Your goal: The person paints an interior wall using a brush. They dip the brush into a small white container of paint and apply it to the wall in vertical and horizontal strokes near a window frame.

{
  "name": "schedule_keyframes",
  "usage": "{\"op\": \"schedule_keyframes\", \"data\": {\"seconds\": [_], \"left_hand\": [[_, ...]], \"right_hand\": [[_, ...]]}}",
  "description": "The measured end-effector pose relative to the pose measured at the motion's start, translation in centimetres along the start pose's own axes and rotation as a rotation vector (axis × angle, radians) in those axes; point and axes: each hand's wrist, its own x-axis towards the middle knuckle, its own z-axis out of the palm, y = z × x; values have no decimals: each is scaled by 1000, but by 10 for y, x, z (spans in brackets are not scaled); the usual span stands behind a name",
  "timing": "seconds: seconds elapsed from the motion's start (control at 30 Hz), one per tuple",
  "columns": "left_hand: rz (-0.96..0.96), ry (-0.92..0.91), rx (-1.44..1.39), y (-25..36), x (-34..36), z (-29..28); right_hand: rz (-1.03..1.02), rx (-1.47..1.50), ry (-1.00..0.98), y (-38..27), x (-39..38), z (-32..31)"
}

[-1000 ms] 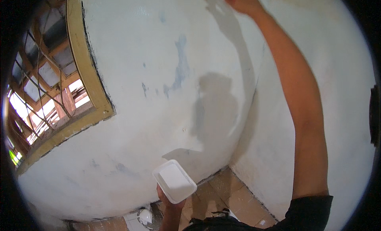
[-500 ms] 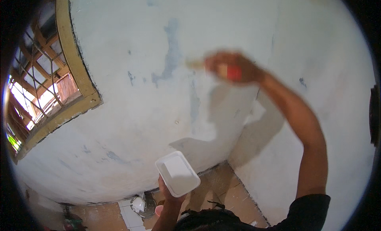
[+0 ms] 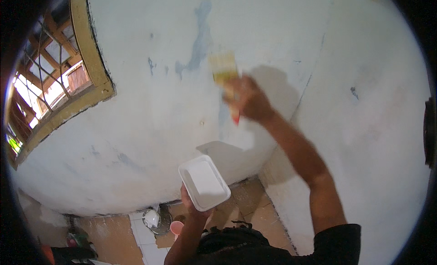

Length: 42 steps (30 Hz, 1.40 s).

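Note:
My right hand (image 3: 250,98) is raised to the pale wall (image 3: 136,128), its fingers closed round a wide paintbrush (image 3: 223,64). The brush has light bristles, which point up, and a red end to its handle; bristles and hand are slightly blurred. Beside the bristles is a bluish-grey patch (image 3: 198,51) on the wall. Lower down, my left hand (image 3: 193,208) supports a white rectangular tray (image 3: 188,185) from below, its fingers partly hidden by it. The tray is tilted and looks white inside; whether it holds paint I cannot tell.
At the left is a barred window with a yellowish frame (image 3: 101,78). A second wall (image 3: 364,142) meets this one at a corner to the right. On the floor stand a round container with something white (image 3: 151,218) and a pink cup (image 3: 176,227).
My right hand has moved left and down, and the brush has turned from pointing left to pointing up. The tray stays in my left hand. The view has shifted slightly.

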Motion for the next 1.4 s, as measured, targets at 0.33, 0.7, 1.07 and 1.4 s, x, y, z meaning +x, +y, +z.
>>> {"op": "schedule_keyframes", "data": {"seconds": [0.33,0.7,1.07,1.4], "left_hand": [[-94,62,3,-7,-2,-16],[-90,-20,15,-20,13,-20],[-98,-181,-48,-20,13,9],[-137,-235,25,-33,13,0]], "right_hand": [[628,356,-39,-108,-202,57],[1077,1026,495,-162,-137,-17],[1081,518,111,-189,-139,-11],[1227,530,128,-179,-158,0]]}}
